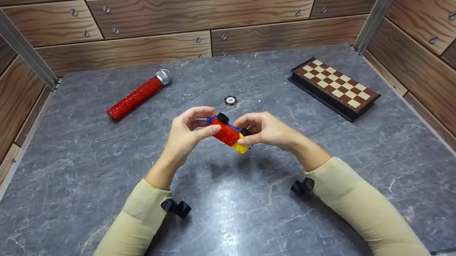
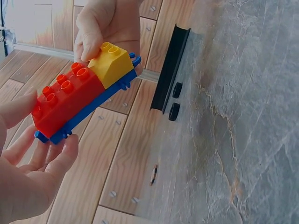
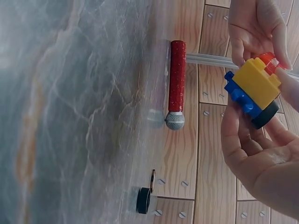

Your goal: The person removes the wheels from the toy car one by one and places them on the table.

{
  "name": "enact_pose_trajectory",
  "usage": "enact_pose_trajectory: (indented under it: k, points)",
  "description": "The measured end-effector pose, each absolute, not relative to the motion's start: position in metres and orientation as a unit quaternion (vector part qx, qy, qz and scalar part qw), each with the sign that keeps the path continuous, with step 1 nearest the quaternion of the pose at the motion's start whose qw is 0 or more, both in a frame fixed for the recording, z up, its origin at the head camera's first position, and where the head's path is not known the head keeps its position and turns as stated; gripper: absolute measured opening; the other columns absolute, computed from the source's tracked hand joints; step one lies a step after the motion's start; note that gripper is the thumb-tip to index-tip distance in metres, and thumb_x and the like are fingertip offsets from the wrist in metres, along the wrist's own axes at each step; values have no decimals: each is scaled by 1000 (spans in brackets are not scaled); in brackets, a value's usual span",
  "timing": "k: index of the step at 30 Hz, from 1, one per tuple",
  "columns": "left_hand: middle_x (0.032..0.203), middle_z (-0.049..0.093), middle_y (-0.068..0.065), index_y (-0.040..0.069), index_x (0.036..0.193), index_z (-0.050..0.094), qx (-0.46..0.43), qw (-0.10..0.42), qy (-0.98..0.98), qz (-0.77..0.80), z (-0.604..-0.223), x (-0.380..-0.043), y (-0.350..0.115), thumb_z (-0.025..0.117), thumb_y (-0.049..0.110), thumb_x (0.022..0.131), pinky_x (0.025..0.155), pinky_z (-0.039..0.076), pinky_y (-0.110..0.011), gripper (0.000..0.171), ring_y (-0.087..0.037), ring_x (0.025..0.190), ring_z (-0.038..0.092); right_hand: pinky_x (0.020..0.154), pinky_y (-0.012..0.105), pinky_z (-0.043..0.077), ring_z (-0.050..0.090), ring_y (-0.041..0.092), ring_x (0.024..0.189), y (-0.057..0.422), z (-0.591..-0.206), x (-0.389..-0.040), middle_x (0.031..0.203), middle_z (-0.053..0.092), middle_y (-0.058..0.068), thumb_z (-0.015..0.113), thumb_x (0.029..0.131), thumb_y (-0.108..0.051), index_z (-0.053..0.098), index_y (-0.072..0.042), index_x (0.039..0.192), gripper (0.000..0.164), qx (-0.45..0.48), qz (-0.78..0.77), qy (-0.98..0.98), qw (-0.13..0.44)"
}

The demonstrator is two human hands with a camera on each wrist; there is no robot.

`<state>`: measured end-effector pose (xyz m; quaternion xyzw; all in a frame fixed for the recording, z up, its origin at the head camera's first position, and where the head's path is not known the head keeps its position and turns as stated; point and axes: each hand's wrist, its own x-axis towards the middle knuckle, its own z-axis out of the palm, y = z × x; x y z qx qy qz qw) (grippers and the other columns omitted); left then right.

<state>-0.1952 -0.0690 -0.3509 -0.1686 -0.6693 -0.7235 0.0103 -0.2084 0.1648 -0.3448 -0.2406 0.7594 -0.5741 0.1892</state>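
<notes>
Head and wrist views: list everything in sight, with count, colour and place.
Block toy: one, red, yellow and blue, held centrally
Toy wheel: at least one, black, on toy
Loose wheels: two, black, on table
Microphone: one, red and silver, far left
Chip: one, black and white, beyond toy
Chequered case: one, brown and cream, far right
Table: one, grey marbled, beneath
Wall panels: several, brown, around table
Posts: two, grey, back corners
Left hand, right hand: one each, bare, gripping toy
Sleeves: two, beige, bottom of head view
Wrist cameras: two, black, at sleeve cuffs
</notes>
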Motion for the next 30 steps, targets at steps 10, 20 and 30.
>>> enact_pose_trajectory:
  k: [10,20,30]
  points:
    - [114,61,-17,0,120,56,-177,5,-636,-751,-349,-195,-69,76,3,76,79,53,-37,49,-31,96,61,74,31,52,60,26,92,165,-347,-211,107,61,17,72,78,-1,61,1,110,35,-211,-658,691,211]
    - [112,59,-18,1,122,52,-162,-11,-606,-779,-352,-193,-67,74,1,76,78,53,-41,51,-35,94,62,75,32,54,61,28,91,161,-344,-212,110,58,19,71,79,1,60,3,110,33,-170,-726,647,156]
    - [110,61,-20,1,122,52,-158,-2,-599,-785,-354,-194,-64,73,1,78,76,54,-43,48,-37,90,63,74,34,54,63,28,91,152,-343,-210,110,59,18,66,81,8,59,3,110,31,-165,-779,589,135]
